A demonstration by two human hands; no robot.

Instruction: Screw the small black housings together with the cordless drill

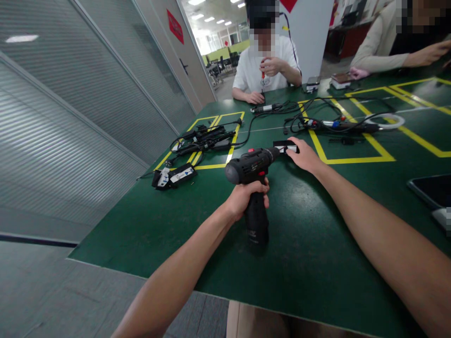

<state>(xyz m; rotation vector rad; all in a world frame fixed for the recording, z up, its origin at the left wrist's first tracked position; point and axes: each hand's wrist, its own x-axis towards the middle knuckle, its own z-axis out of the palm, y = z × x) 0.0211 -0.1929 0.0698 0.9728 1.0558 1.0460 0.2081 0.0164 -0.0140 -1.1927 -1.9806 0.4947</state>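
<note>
A black cordless drill (252,166) with red buttons is gripped around its handle by my left hand (246,197). The drill's chuck points away to the right, at a small black and white block-like part (281,144). My right hand (301,154) pinches that part at its right end on the green table. The drill's front end reaches the part's near side; whether a bit touches it I cannot tell. To the left lie two black pieces with white labels (182,173), near a heap of black cables and parts (206,138).
Across the green table (148,234), a person (266,65) holds a red-handled tool. Another person's sleeve (380,51) shows at far right. Cabled tools (331,124) lie beyond my right hand, among yellow tape lines (359,160). A dark flat device (433,188) sits at the right edge.
</note>
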